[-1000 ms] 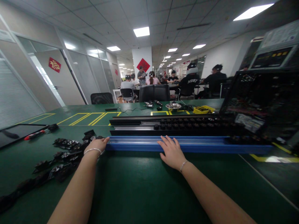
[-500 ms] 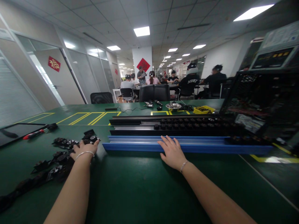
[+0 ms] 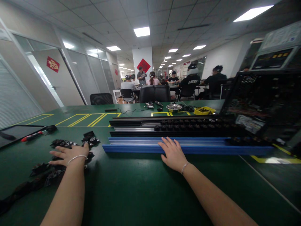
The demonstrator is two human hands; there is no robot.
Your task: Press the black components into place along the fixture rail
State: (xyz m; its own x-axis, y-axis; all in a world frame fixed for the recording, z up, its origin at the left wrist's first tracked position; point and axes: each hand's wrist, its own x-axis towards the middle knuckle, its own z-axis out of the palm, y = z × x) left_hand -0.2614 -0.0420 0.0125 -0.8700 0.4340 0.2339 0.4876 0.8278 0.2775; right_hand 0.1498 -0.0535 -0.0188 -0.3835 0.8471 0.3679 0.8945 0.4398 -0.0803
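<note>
My left hand point(image 3: 70, 155) is spread flat over a heap of small black parts point(image 3: 50, 177) on the left of the green table; whether it touches them I cannot tell. More black parts point(image 3: 90, 138) lie just beyond its thumb. My right hand point(image 3: 173, 153) rests with fingers stretched over the near edge of a long blue channel rail point(image 3: 134, 148). Black pieces point(image 3: 246, 141) sit inside that rail at its right end. Behind it run black rails point(image 3: 131, 133), with a row of small black pieces point(image 3: 183, 126) along them.
A red-handled tool point(image 3: 33, 136) lies at the left beside a dark flat panel point(image 3: 14, 133). Toward the back stand a metal bowl point(image 3: 174, 107) and a yellow tray point(image 3: 204, 110). An open computer case point(image 3: 261, 97) rises at the right. Several people sit at a far table.
My left hand has moved left and slightly nearer over the black parts, its fingers spreading out. My right hand stays on the blue rail.
</note>
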